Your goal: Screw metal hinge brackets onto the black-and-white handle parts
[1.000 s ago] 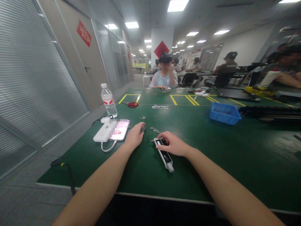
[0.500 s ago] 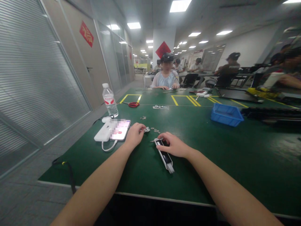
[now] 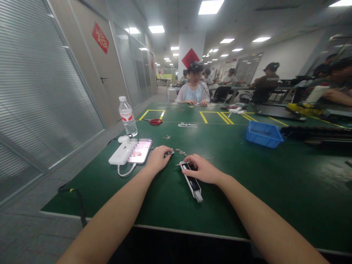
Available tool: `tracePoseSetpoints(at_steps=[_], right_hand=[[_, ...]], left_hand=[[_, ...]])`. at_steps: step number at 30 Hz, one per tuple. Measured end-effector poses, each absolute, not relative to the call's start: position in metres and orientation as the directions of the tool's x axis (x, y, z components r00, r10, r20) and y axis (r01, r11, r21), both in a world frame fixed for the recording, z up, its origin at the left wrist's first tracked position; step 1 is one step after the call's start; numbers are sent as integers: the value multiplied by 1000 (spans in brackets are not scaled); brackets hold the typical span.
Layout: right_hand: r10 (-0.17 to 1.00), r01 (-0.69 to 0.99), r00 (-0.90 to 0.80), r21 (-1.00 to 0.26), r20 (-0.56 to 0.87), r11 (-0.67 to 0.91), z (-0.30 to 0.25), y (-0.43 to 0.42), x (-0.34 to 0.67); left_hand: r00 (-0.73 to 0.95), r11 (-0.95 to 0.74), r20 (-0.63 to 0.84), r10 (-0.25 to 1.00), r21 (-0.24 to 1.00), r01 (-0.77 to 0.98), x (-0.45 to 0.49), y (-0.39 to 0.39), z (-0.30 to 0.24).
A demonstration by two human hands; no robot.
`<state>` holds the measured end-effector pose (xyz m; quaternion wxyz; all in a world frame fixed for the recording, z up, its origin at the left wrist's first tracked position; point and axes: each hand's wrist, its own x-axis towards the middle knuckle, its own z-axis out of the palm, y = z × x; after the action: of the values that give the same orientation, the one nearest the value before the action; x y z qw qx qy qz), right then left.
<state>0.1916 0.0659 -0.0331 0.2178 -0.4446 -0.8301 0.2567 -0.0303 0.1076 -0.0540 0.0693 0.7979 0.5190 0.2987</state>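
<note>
My left hand [image 3: 158, 160] rests on the green table with its fingers curled over a small silvery metal part [image 3: 171, 151], which they partly cover. My right hand [image 3: 202, 168] is wrapped round the upper end of a long, narrow device with a white frame and a dark face [image 3: 193, 182], thumb on one side and fingers on the other. The device lies slantwise on the table, and a thin metal tip [image 3: 177, 165] sticks out to the left at its far end. Several small metal rings [image 3: 181, 152] lie just beyond, between the two hands.
Left of my left hand are a lit phone [image 3: 140, 151], a white power bank [image 3: 118, 154] with a cable and a water bottle [image 3: 128, 116]. More small rings [image 3: 167, 137], red-handled scissors [image 3: 156, 121] and a blue bin [image 3: 264, 134] stand farther off. A person [image 3: 193, 91] sits opposite.
My left fingers have closed farther over the small metal part, hiding more of it. My right hand and the long device stay in place; the view has shifted slightly.
</note>
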Motion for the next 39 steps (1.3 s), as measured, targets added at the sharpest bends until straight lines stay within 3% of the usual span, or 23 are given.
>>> tracePoseSetpoints(at_steps=[8, 20, 39], right_hand=[[849, 631, -516, -618, 116, 468, -32, 66, 192], [845, 627, -518, -614, 132, 480, -34, 66, 192], [844, 636, -522, -603, 122, 481, -33, 66, 192]], left_hand=[[243, -382, 364, 899, 381, 842, -30, 105, -53], [185, -418, 436, 881, 531, 737, -28, 102, -52], [90, -401, 509, 856, 543, 738, -29, 104, -47]])
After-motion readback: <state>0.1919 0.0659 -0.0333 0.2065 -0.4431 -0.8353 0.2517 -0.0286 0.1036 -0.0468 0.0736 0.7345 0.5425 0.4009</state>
